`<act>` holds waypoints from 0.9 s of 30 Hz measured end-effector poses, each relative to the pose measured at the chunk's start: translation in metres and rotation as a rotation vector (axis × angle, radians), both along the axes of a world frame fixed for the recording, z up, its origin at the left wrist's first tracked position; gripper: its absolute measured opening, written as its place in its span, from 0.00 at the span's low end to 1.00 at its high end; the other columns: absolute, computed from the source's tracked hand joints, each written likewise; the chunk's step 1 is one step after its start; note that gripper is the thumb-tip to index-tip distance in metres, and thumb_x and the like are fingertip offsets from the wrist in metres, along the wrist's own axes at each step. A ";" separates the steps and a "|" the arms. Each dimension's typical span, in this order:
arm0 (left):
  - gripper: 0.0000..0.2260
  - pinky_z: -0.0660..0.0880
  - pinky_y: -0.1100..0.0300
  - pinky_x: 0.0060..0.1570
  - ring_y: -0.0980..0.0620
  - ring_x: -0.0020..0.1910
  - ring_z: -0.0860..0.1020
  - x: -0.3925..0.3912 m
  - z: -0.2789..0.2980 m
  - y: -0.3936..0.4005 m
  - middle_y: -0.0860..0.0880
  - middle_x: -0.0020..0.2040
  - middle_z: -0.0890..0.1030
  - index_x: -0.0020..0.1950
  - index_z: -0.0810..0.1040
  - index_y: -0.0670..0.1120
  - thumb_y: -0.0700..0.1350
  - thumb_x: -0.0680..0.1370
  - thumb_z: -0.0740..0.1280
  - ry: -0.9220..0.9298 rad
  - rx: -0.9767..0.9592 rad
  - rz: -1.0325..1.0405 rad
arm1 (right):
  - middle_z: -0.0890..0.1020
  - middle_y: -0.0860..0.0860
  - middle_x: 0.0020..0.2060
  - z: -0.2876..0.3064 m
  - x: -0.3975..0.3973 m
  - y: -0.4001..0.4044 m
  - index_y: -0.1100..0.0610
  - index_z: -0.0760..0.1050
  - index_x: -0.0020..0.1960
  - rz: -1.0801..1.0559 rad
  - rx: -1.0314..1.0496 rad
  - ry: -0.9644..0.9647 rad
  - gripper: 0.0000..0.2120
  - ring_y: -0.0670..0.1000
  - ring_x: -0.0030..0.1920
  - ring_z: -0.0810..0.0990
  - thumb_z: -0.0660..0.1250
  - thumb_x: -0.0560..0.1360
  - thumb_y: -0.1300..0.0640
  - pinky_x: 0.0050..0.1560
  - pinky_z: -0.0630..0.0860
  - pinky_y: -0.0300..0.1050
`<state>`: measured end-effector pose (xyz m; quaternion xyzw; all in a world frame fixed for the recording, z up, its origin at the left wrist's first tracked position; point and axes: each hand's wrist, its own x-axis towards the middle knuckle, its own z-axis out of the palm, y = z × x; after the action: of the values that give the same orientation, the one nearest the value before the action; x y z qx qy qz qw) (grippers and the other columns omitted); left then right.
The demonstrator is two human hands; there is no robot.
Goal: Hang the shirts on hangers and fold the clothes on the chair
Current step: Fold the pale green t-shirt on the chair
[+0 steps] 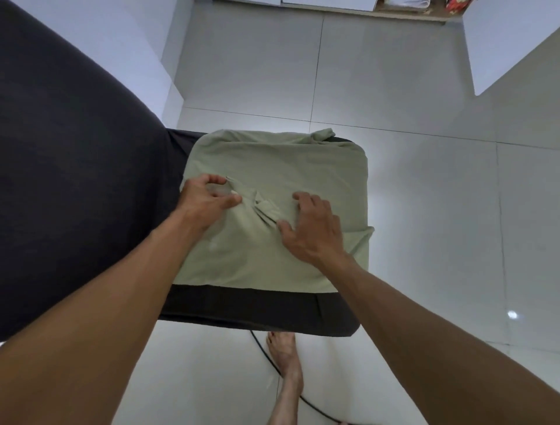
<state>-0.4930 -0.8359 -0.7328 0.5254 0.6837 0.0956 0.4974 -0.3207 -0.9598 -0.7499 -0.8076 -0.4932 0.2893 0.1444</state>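
Green garment (272, 170) on chair (257, 309) | under both hands (crumpled between)

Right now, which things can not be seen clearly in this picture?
- Head view: the green garment type; folded, its shape is hidden.
- What the left hand pinches; its fingers cover it.
- Cloth under the right hand.
- Shelf items, cut by the top edge.
- No hanger visible.

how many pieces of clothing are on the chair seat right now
1: a pale green garment spread over the dark chair seat, with the left hand and right hand on its bunched middle. Anything lying under it would be hidden.
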 end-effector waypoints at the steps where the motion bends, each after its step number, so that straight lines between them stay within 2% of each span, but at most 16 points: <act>1: 0.28 0.79 0.50 0.58 0.50 0.51 0.82 -0.001 0.002 0.000 0.49 0.51 0.82 0.64 0.77 0.48 0.48 0.66 0.82 -0.010 -0.051 -0.021 | 0.72 0.51 0.66 -0.001 -0.005 0.007 0.52 0.66 0.71 0.028 -0.041 -0.009 0.28 0.55 0.66 0.69 0.65 0.76 0.43 0.64 0.67 0.55; 3: 0.36 0.79 0.49 0.59 0.50 0.52 0.81 -0.011 0.005 0.001 0.49 0.53 0.81 0.67 0.73 0.49 0.49 0.63 0.84 0.000 -0.173 -0.083 | 0.74 0.52 0.65 -0.004 -0.013 0.020 0.51 0.66 0.69 0.045 -0.116 -0.029 0.26 0.56 0.65 0.70 0.66 0.76 0.41 0.63 0.67 0.56; 5: 0.43 0.77 0.48 0.61 0.48 0.54 0.81 -0.025 0.003 0.001 0.47 0.55 0.81 0.67 0.71 0.50 0.52 0.55 0.86 0.061 -0.256 -0.183 | 0.77 0.51 0.61 -0.006 -0.017 0.027 0.51 0.70 0.65 0.056 -0.178 -0.057 0.20 0.56 0.63 0.72 0.65 0.77 0.43 0.60 0.67 0.55; 6: 0.44 0.77 0.48 0.61 0.48 0.55 0.81 -0.033 0.001 0.000 0.46 0.55 0.81 0.65 0.71 0.50 0.52 0.53 0.86 0.096 -0.270 -0.223 | 0.78 0.51 0.59 -0.006 -0.019 0.030 0.51 0.72 0.63 0.067 -0.190 -0.075 0.17 0.56 0.62 0.73 0.64 0.78 0.44 0.58 0.67 0.54; 8: 0.35 0.77 0.49 0.61 0.49 0.53 0.80 -0.040 0.000 -0.001 0.46 0.55 0.81 0.62 0.74 0.49 0.46 0.59 0.85 0.133 -0.242 -0.258 | 0.80 0.50 0.54 -0.006 -0.021 0.033 0.49 0.75 0.57 0.047 -0.193 -0.058 0.11 0.55 0.59 0.74 0.62 0.80 0.45 0.54 0.65 0.53; 10: 0.24 0.78 0.52 0.58 0.52 0.48 0.80 -0.044 -0.001 0.005 0.47 0.50 0.81 0.60 0.77 0.45 0.41 0.67 0.81 0.111 -0.168 -0.211 | 0.78 0.48 0.48 -0.005 -0.023 0.038 0.47 0.74 0.52 -0.034 -0.162 0.039 0.08 0.55 0.55 0.76 0.61 0.81 0.44 0.53 0.65 0.52; 11: 0.23 0.79 0.53 0.58 0.52 0.47 0.80 -0.043 0.000 0.008 0.48 0.47 0.80 0.61 0.77 0.44 0.41 0.69 0.80 0.083 -0.143 -0.181 | 0.77 0.47 0.46 -0.006 -0.022 0.040 0.46 0.72 0.50 -0.069 -0.138 0.087 0.08 0.54 0.53 0.76 0.61 0.81 0.43 0.54 0.67 0.53; 13: 0.25 0.78 0.52 0.60 0.50 0.52 0.80 -0.043 0.000 0.016 0.48 0.52 0.80 0.63 0.76 0.46 0.45 0.69 0.80 0.063 -0.135 -0.170 | 0.78 0.46 0.47 -0.008 -0.022 0.043 0.44 0.71 0.51 -0.085 -0.105 0.146 0.08 0.53 0.51 0.77 0.61 0.80 0.41 0.57 0.71 0.56; 15: 0.30 0.76 0.49 0.62 0.48 0.58 0.79 -0.047 -0.002 0.017 0.48 0.60 0.78 0.63 0.75 0.51 0.53 0.64 0.82 0.143 -0.176 -0.225 | 0.81 0.47 0.50 -0.010 -0.019 0.042 0.44 0.72 0.55 -0.059 -0.089 0.180 0.11 0.53 0.52 0.79 0.63 0.79 0.39 0.58 0.75 0.56; 16: 0.32 0.76 0.49 0.62 0.48 0.58 0.79 -0.050 -0.005 0.015 0.48 0.61 0.78 0.62 0.74 0.52 0.55 0.63 0.82 0.186 -0.194 -0.246 | 0.81 0.48 0.51 -0.010 -0.017 0.040 0.45 0.73 0.57 -0.042 -0.082 0.209 0.13 0.53 0.52 0.79 0.65 0.78 0.39 0.56 0.76 0.54; 17: 0.31 0.77 0.49 0.61 0.48 0.57 0.79 -0.052 -0.006 0.010 0.48 0.59 0.78 0.61 0.74 0.52 0.55 0.62 0.82 0.211 -0.190 -0.256 | 0.81 0.49 0.51 -0.008 -0.014 0.039 0.47 0.74 0.59 -0.018 -0.086 0.244 0.16 0.53 0.51 0.79 0.67 0.77 0.40 0.54 0.77 0.51; 19: 0.22 0.78 0.50 0.58 0.48 0.54 0.79 -0.053 -0.012 0.002 0.48 0.56 0.80 0.56 0.76 0.52 0.50 0.66 0.80 0.253 -0.110 -0.247 | 0.80 0.47 0.48 -0.002 0.001 0.033 0.49 0.75 0.59 0.056 -0.142 0.282 0.17 0.49 0.48 0.79 0.72 0.75 0.42 0.50 0.75 0.46; 22: 0.10 0.78 0.54 0.54 0.48 0.51 0.81 -0.050 -0.018 -0.008 0.48 0.51 0.82 0.47 0.79 0.51 0.42 0.70 0.77 0.322 -0.002 -0.162 | 0.80 0.46 0.45 0.008 0.038 0.019 0.50 0.78 0.52 0.208 -0.294 0.226 0.14 0.48 0.46 0.79 0.75 0.72 0.45 0.47 0.74 0.42; 27: 0.09 0.73 0.56 0.47 0.47 0.50 0.78 -0.031 -0.028 -0.020 0.46 0.54 0.80 0.50 0.79 0.49 0.39 0.72 0.72 0.465 0.054 -0.113 | 0.78 0.50 0.44 0.008 0.107 -0.017 0.53 0.76 0.50 0.391 -0.537 0.001 0.08 0.54 0.45 0.77 0.69 0.76 0.49 0.44 0.74 0.47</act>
<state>-0.5242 -0.8559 -0.7604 0.5837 0.7467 -0.0378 0.3169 -0.2137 -0.9763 -0.7423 -0.7066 -0.5450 0.4318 -0.1315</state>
